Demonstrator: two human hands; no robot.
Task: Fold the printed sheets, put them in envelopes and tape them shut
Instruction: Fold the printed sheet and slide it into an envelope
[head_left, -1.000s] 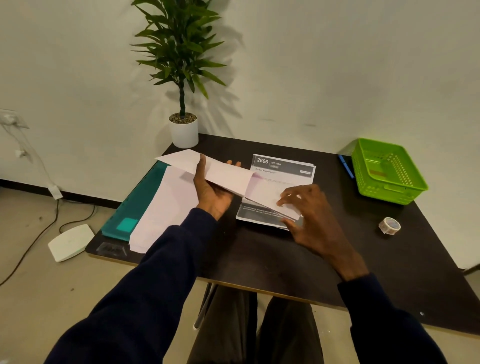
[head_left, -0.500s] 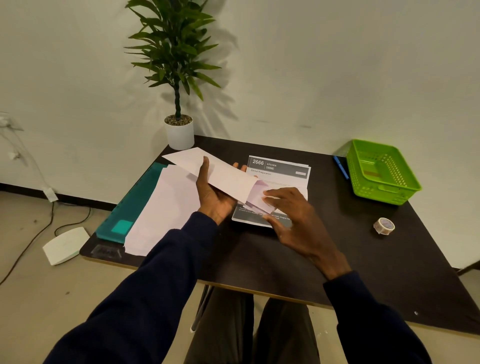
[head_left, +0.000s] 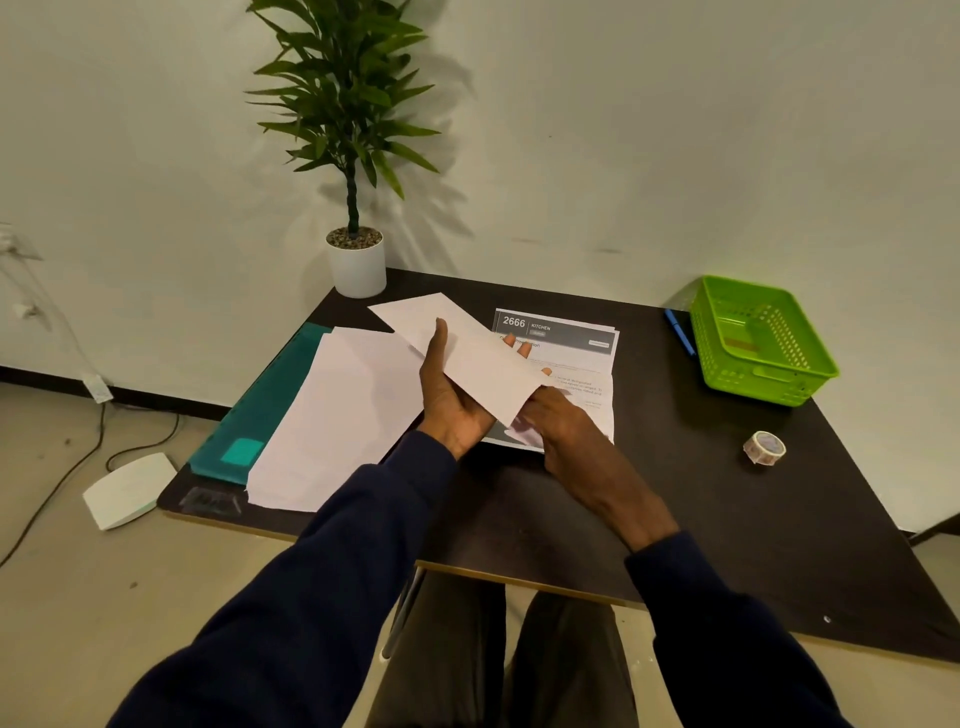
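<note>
The left hand (head_left: 453, 402) holds a white envelope (head_left: 457, 356) above the dark tabletop (head_left: 727, 519), its grip closed on the near part of it: the thumb lies on top, and fingertips show past the envelope's far edge. The envelope slants from far left to near right. The right hand (head_left: 558, 428) is at the envelope's near right end, its fingers tucked under that end, pressing a folded sheet (head_left: 524, 434) of which only a pale bit shows beneath the envelope; how tightly this grip closes on the sheet I cannot tell, since the envelope hides the fingertips.

Under both hands lies a stack of printed sheets (head_left: 571, 338), with a dark header reading "2666 KITCHEN" at its far edge. To the left a pile of plain white paper (head_left: 332, 415) rests partly on a teal folder (head_left: 260, 410) near the tabletop's left edge. A potted plant (head_left: 356, 260) stands at the far left corner by the wall. On the right side a green basket (head_left: 761, 345) sits by the wall, with a blue pen (head_left: 679, 331) just beside it on its left. A roll of tape (head_left: 763, 447) lies on the tabletop nearer than the basket, well apart from the hands. Both arms wear dark blue sleeves (head_left: 337, 571)
</note>
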